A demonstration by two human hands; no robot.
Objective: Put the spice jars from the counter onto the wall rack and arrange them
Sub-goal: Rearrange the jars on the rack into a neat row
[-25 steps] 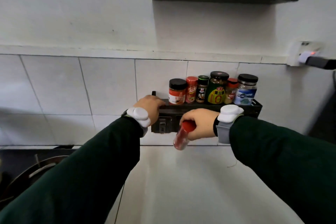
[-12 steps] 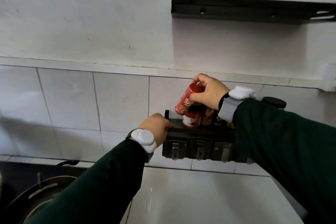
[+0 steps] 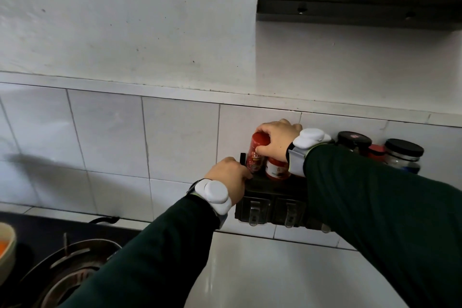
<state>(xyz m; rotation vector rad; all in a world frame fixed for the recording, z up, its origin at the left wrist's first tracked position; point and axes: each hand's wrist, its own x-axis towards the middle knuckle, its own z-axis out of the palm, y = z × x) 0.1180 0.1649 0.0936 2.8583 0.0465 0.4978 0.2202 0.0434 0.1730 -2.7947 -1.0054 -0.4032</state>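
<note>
White painted wall (image 3: 150, 20) up top, white tiles (image 3: 107, 132) below it, narrow ledge (image 3: 125, 82) at the seam. Dark metal bracket (image 3: 350, 11) mounted high on the right, two screw holes visible. Bottom left: black stovetop (image 3: 37, 232) with a dark pan (image 3: 75, 270) on it, cream bowl (image 3: 6, 245) at the frame edge, orange inside. White counter (image 3: 275, 277) bottom centre.
</note>
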